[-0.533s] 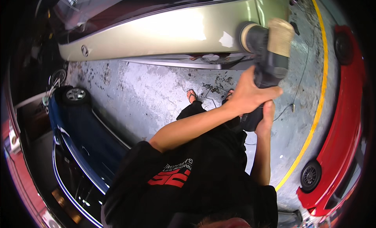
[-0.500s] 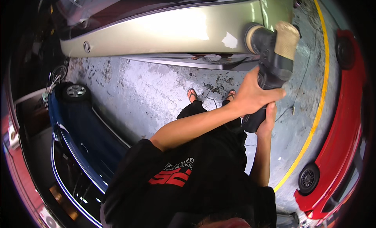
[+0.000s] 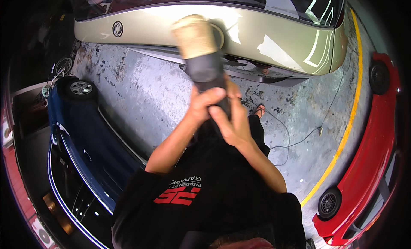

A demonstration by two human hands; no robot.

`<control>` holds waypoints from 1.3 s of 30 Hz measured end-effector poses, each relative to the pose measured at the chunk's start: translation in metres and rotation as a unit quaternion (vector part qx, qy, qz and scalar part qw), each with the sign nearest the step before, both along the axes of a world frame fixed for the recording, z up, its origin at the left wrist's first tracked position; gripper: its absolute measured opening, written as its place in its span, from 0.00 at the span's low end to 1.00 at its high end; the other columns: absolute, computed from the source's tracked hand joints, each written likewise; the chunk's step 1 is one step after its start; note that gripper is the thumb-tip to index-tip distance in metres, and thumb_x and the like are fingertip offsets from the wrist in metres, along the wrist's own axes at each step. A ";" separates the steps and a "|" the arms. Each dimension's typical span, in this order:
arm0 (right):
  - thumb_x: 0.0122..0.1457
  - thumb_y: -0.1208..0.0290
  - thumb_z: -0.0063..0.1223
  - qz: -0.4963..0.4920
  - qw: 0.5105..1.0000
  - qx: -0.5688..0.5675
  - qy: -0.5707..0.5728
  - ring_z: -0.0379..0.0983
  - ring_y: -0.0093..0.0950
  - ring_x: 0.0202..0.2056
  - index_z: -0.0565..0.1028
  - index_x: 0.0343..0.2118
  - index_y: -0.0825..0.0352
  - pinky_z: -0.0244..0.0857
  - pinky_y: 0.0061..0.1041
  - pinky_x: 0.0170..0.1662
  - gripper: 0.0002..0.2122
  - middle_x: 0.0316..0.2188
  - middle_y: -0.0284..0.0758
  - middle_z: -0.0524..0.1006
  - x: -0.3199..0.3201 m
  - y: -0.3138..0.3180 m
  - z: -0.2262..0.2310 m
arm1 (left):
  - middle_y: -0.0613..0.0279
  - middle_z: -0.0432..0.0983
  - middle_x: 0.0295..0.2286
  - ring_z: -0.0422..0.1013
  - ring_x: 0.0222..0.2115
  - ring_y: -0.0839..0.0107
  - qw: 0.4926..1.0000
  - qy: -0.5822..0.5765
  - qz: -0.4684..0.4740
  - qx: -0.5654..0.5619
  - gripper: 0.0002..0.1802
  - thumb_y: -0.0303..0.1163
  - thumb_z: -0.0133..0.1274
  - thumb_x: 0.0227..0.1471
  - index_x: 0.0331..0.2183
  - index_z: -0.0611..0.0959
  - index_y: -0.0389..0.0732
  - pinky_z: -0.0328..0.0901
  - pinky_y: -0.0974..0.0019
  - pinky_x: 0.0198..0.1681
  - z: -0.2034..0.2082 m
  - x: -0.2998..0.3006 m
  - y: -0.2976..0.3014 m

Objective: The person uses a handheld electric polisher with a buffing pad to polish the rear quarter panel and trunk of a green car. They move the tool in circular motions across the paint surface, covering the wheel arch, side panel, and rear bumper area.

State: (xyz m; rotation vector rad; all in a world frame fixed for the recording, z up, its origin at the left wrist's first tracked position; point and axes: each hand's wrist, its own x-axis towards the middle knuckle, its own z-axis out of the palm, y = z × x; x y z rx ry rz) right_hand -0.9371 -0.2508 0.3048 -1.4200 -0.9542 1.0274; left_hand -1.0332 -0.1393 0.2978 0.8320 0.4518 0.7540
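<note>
A black polisher point(image 3: 205, 69) with a tan-covered head is gripped in both my hands, its head tilted away from me and slightly blurred by motion. My left hand point(image 3: 204, 104) is closed round the body just below the head. Lower down, my right hand point(image 3: 233, 122) wraps round the handle, thumb along it. The polisher's round pad point(image 3: 217, 36) shows partly behind the head, facing the pale gold car panel point(image 3: 150, 28). Whether the pad touches the panel I cannot tell. The handle's lower end is hidden against my black shirt.
A dark blue car point(image 3: 98, 133) stands to the left and a red car point(image 3: 364, 155) to the right. A yellow line point(image 3: 351, 120) runs along the worn grey floor point(image 3: 141, 90). A black cable point(image 3: 306, 140) lies loosely at the right. A bicycle point(image 3: 64, 65) stands at far left.
The polisher has moved left across the panel with both hands on it. My view has shifted along the car, and my right forearm now reaches further up and inward.
</note>
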 end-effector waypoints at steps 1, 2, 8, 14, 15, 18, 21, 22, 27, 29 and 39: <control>0.70 0.47 0.60 0.032 0.999 -0.039 -0.021 0.88 0.51 0.43 0.70 0.64 0.79 0.80 0.44 0.47 0.35 0.42 0.59 0.85 -0.014 0.014 -0.006 | 0.51 0.82 0.31 0.81 0.39 0.51 1.000 -0.023 0.009 0.000 0.30 0.44 0.66 0.54 0.51 0.76 0.34 0.76 0.47 0.49 -0.007 -0.020 0.014; 0.70 0.46 0.60 0.070 0.995 -0.067 -0.017 0.87 0.53 0.44 0.69 0.65 0.78 0.79 0.45 0.49 0.37 0.42 0.59 0.85 -0.024 0.031 0.006 | 0.52 0.80 0.31 0.80 0.40 0.50 0.999 -0.024 0.022 -0.005 0.33 0.46 0.66 0.54 0.52 0.75 0.35 0.75 0.47 0.49 -0.007 -0.040 0.026; 0.68 0.44 0.63 0.103 0.994 -0.016 -0.033 0.85 0.58 0.45 0.68 0.66 0.76 0.76 0.48 0.49 0.38 0.43 0.59 0.85 -0.028 0.066 0.018 | 0.53 0.76 0.31 0.80 0.41 0.48 0.996 -0.019 0.092 -0.002 0.34 0.52 0.63 0.56 0.53 0.74 0.37 0.75 0.47 0.51 -0.003 -0.061 0.054; 0.67 0.48 0.65 0.077 0.995 -0.063 -0.006 0.85 0.47 0.44 0.69 0.67 0.74 0.75 0.40 0.49 0.37 0.40 0.53 0.84 0.076 -0.024 0.026 | 0.52 0.77 0.32 0.79 0.41 0.49 0.998 0.026 0.038 0.041 0.35 0.53 0.63 0.57 0.53 0.72 0.36 0.74 0.47 0.51 0.012 0.049 -0.026; 0.66 0.47 0.66 0.036 0.998 -0.039 -0.018 0.86 0.48 0.42 0.70 0.65 0.74 0.76 0.41 0.47 0.37 0.38 0.53 0.84 0.090 -0.045 0.017 | 0.51 0.78 0.32 0.79 0.41 0.49 0.999 0.030 0.018 0.031 0.36 0.52 0.65 0.57 0.54 0.72 0.36 0.75 0.45 0.52 0.017 0.072 -0.042; 0.67 0.46 0.64 -0.063 0.998 0.007 -0.021 0.86 0.42 0.41 0.68 0.69 0.75 0.77 0.39 0.47 0.39 0.42 0.47 0.85 0.142 -0.087 0.018 | 0.51 0.82 0.35 0.81 0.41 0.54 0.995 0.069 -0.073 0.006 0.31 0.42 0.66 0.60 0.55 0.73 0.34 0.75 0.49 0.52 0.028 0.138 -0.076; 0.68 0.42 0.60 -0.146 0.981 -0.021 0.125 0.85 0.38 0.39 0.67 0.69 0.75 0.79 0.33 0.44 0.40 0.46 0.45 0.84 0.187 -0.121 0.034 | 0.61 0.85 0.36 0.80 0.35 0.75 0.988 0.102 -0.119 -0.015 0.19 0.35 0.75 0.56 0.43 0.85 0.35 0.75 0.65 0.41 0.041 0.204 -0.098; 0.69 0.40 0.58 -0.123 0.987 -0.029 0.101 0.85 0.36 0.37 0.67 0.68 0.75 0.79 0.31 0.42 0.41 0.44 0.45 0.84 0.210 -0.129 0.036 | 0.62 0.84 0.35 0.79 0.35 0.76 0.986 0.120 -0.114 -0.023 0.19 0.33 0.75 0.54 0.43 0.85 0.36 0.74 0.65 0.41 0.045 0.225 -0.103; 0.71 0.36 0.50 -0.139 0.980 -0.037 0.134 0.83 0.32 0.27 0.71 0.57 0.77 0.78 0.29 0.32 0.38 0.32 0.44 0.82 0.273 -0.138 0.042 | 0.66 0.79 0.33 0.73 0.32 0.76 0.990 0.115 -0.086 -0.011 0.21 0.34 0.74 0.53 0.42 0.81 0.36 0.71 0.65 0.38 0.065 0.310 -0.111; 0.72 0.36 0.50 -0.130 0.981 -0.041 0.138 0.83 0.32 0.27 0.72 0.56 0.77 0.77 0.29 0.31 0.37 0.31 0.45 0.82 0.287 -0.138 0.044 | 0.66 0.80 0.34 0.74 0.33 0.76 0.987 0.139 -0.076 -0.014 0.20 0.33 0.74 0.54 0.43 0.82 0.36 0.71 0.66 0.39 0.064 0.316 -0.116; 0.75 0.41 0.48 -0.043 0.983 -0.074 0.162 0.82 0.31 0.49 0.68 0.68 0.76 0.76 0.31 0.51 0.37 0.53 0.44 0.81 0.349 -0.151 0.033 | 0.66 0.79 0.33 0.73 0.32 0.77 0.997 0.077 -0.015 -0.001 0.21 0.33 0.74 0.53 0.43 0.80 0.37 0.71 0.65 0.38 0.064 0.351 -0.115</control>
